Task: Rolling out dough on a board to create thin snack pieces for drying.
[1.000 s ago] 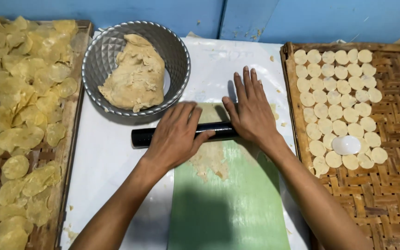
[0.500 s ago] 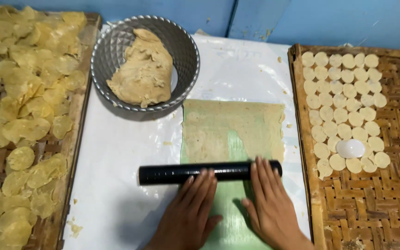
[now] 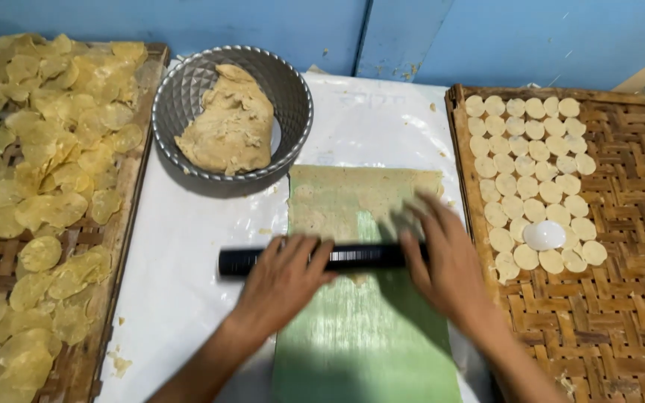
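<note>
White table, black rolling pin pushed farther up dough sheet

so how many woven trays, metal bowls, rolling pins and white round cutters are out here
woven trays: 2 (left, right)
metal bowl: 1
black rolling pin: 1
white round cutter: 1
total: 5

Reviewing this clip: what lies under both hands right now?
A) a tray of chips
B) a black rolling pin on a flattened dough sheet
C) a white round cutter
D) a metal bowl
B: the left hand and right hand press flat on the black rolling pin, which lies across the dough sheet.
</note>
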